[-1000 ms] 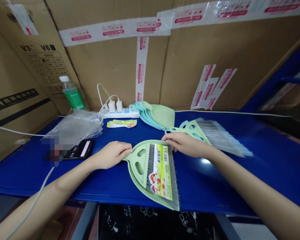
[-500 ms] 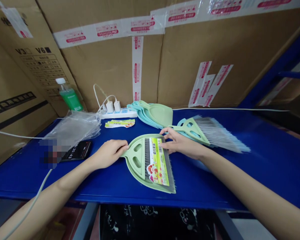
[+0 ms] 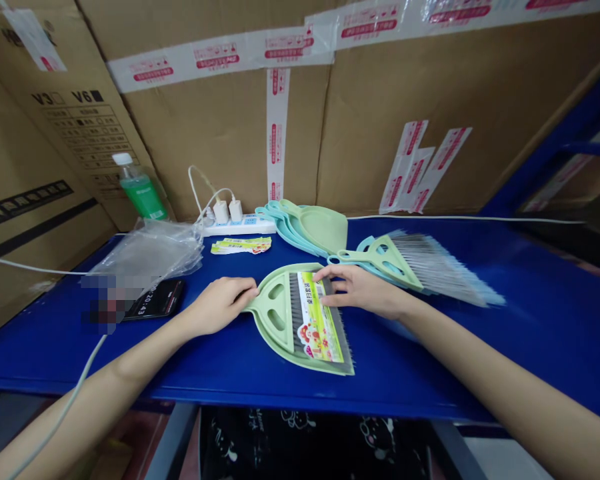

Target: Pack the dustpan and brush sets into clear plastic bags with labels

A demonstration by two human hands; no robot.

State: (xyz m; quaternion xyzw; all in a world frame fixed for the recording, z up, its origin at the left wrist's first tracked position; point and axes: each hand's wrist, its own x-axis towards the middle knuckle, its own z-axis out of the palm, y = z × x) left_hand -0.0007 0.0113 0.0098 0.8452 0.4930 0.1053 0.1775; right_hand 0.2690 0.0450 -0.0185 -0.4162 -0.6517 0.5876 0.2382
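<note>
A light green dustpan lies on the blue table with a matching green hand brush inside it. Its grey bristles point right. My left hand is closed around the stacked handles at the left. Across the bristles rests a yellow and white printed label card. My right hand is at the card's upper end, fingers apart and curved, fingertips touching it; no grip on it shows. Just behind that hand lie several green and blue brushes, and farther back a stack of dustpans.
More label cards lie by a white power strip with plugged-in chargers. Left are clear plastic bags, a phone and a green-labelled bottle. A white cable crosses the left side. Cardboard walls the back.
My right fingers have moved from the dustpan's upper edge onto the upper end of the label card. The dustpan's right side has shifted slightly upward in view. My left hand keeps its grip.
</note>
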